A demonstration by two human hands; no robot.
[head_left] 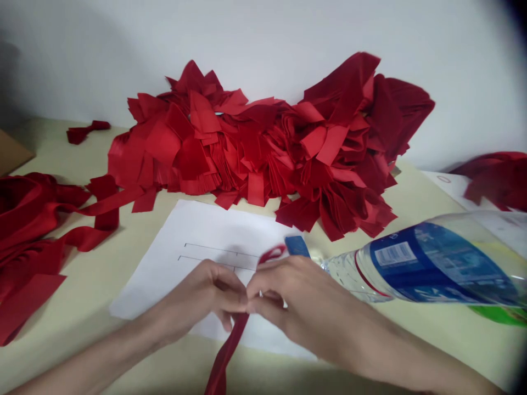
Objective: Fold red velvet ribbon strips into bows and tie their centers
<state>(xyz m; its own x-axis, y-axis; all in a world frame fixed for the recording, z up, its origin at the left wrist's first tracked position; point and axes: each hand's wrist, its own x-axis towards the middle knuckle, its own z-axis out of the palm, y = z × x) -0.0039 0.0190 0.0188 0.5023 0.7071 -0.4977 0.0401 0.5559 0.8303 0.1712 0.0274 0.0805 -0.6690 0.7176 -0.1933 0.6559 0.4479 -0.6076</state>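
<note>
My left hand [206, 299] and my right hand [288, 299] meet over a white sheet of paper [193, 241] with ruled lines drawn on it. Both pinch a red ribbon strip [228, 345]. The strip runs down from my fingertips toward the table's front edge. A small red loop [272, 255] of the ribbon curls up behind my right hand. Both hands are closed on the strip.
A big heap of cut red ribbon pieces [272, 142] lies at the back against the white wall. Loose red ribbon [37, 230] is bunched at the left, more red fabric [498, 178] at the far right. A clear water bottle [428, 263] with a blue label lies on its side at the right.
</note>
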